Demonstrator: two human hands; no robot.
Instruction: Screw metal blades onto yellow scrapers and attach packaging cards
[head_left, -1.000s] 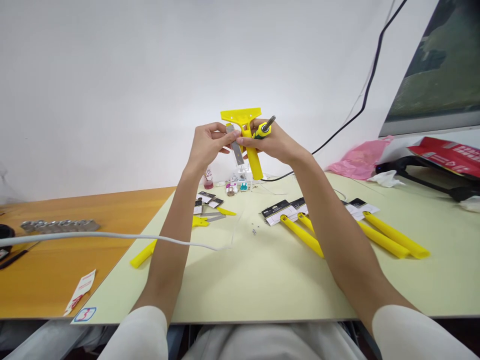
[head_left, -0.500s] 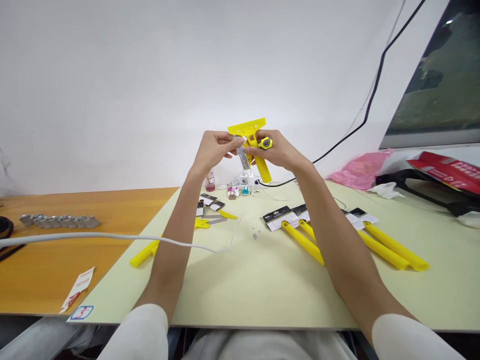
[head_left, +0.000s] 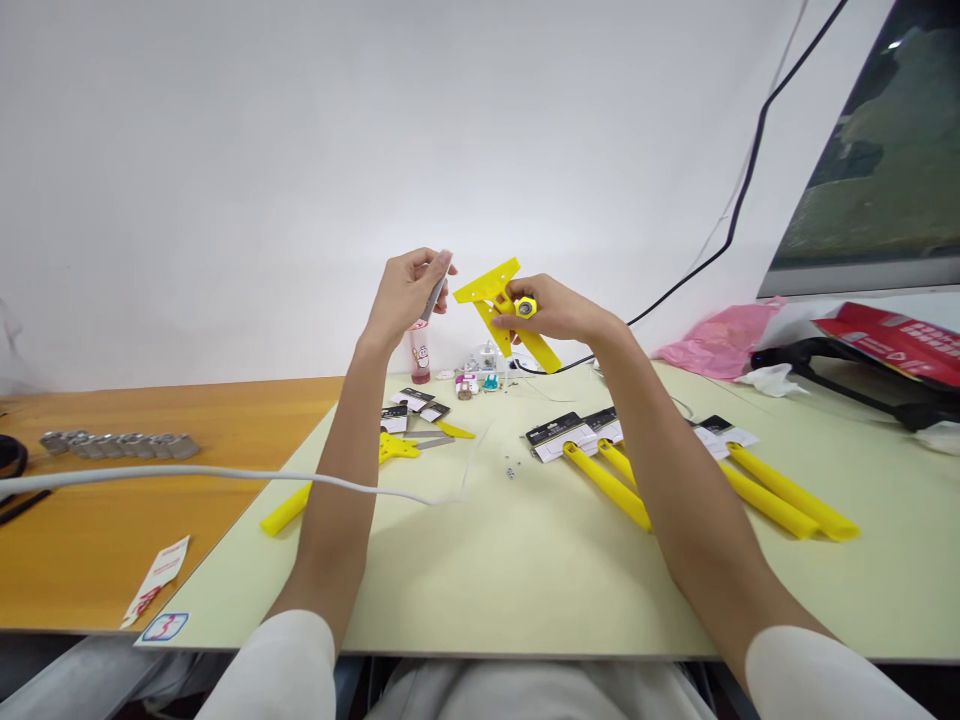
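My left hand (head_left: pixel 405 298) pinches a narrow steel blade (head_left: pixel 436 290) upright between thumb and fingers, apart from the other tools. My right hand (head_left: pixel 551 310) grips a yellow plastic scraper (head_left: pixel 486 293) with a wide, flat head, now tilted, along with a yellow-and-black screwdriver (head_left: pixel 525 307). Only the screwdriver's butt end shows; my fingers hide its shaft. The scraper's head points left and its handle (head_left: pixel 541 350) slants down to the right. A clear bottle (head_left: pixel 421 355) stands just below my left hand.
A pale green mat (head_left: pixel 480 580) lies on an orange wooden table (head_left: pixel 112 540). On the mat are several yellow handles (head_left: pixel 780 490), black-and-white cards (head_left: pixel 559 437), small screws (head_left: pixel 510 472) and a white cable (head_left: pixel 187 473). A pink bag (head_left: pixel 720 350) sits at the back right.
My left hand has moved left, taking the blade away from the scraper head. The scraper has rotated clockwise in my right hand, so its handle now slants to the right.
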